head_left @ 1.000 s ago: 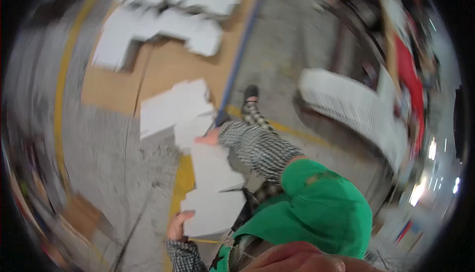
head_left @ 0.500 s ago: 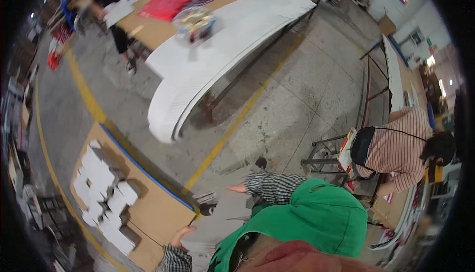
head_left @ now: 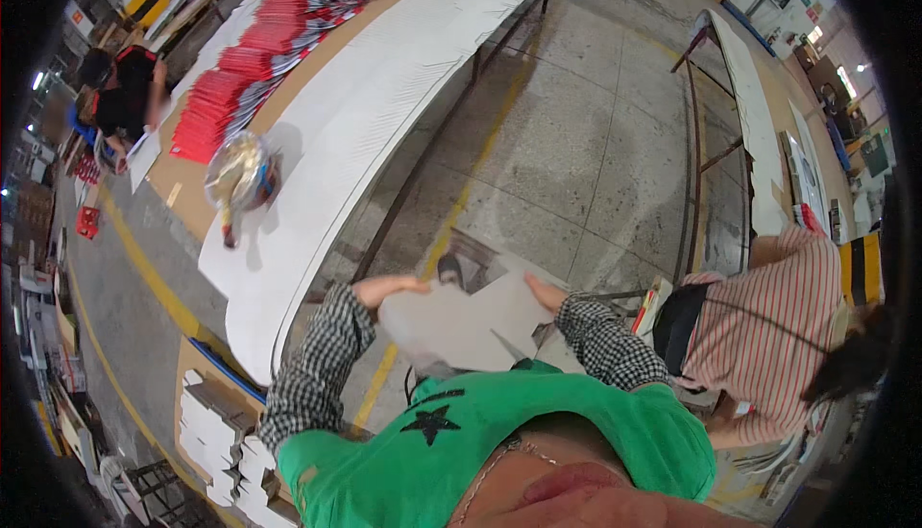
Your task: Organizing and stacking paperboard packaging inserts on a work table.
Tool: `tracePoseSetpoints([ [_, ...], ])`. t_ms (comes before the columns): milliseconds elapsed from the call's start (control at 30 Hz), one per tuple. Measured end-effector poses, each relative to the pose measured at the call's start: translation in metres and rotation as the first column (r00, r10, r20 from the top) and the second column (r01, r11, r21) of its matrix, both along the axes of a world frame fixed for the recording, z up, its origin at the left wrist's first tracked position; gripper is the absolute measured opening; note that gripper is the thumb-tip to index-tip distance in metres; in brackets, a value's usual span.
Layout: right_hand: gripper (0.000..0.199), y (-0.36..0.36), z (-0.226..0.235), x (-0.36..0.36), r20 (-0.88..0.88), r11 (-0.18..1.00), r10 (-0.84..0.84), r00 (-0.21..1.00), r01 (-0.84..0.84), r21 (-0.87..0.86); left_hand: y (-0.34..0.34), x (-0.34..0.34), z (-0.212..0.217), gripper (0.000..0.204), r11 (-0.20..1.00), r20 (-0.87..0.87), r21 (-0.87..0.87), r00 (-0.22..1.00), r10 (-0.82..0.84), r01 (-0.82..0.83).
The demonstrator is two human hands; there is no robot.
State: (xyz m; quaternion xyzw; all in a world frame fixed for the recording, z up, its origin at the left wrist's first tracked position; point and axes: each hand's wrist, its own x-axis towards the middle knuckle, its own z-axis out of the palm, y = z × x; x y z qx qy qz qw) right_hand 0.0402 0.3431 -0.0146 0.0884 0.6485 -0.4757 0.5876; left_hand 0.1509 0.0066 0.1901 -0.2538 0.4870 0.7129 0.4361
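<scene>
In front of my green top I hold a light grey piece of die-cut cardboard (head_left: 471, 324) with notched edges; whether it is one sheet or a stack, I cannot tell. My left hand (head_left: 389, 289) grips its left end, the fingers lying along the upper edge. At its right end my right hand (head_left: 545, 292) has hold of the corner, with part of the fingers hidden behind the board. Both forearms wear black-and-white checked sleeves. Beyond the cardboard runs a long table covered in white sheets (head_left: 355, 96).
A clear plastic-wrapped bundle (head_left: 240, 174) sits on that table, beside rows of red packets (head_left: 254, 57). White cut cardboard pieces (head_left: 216, 432) lie on a brown board at lower left. A person in a striped top (head_left: 759, 321) is close at right; another (head_left: 125, 96) is at far left.
My view has swung to the left, bringing the long table nearer. The cardboard has come up between my hands, and my left hand has moved from low beside it to its upper left end.
</scene>
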Motion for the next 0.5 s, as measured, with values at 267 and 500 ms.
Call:
tracePoseSetpoints([
  [267, 0.068, 0.015, 0.128, -0.162, -0.077, 0.958, -0.198, 0.977, 0.209, 0.198, 0.024, -0.282, -0.014, 0.035, 0.982, -0.151, -0.06, 0.971, -0.187, 0.179],
  [500, 0.069, 0.065, 0.125, -0.29, 0.033, 0.883, -0.343, 0.939, 0.31, 0.353, 0.075, -0.473, 0.01, 0.048, 0.904, -0.14, 0.023, 0.896, -0.421, 0.428],
])
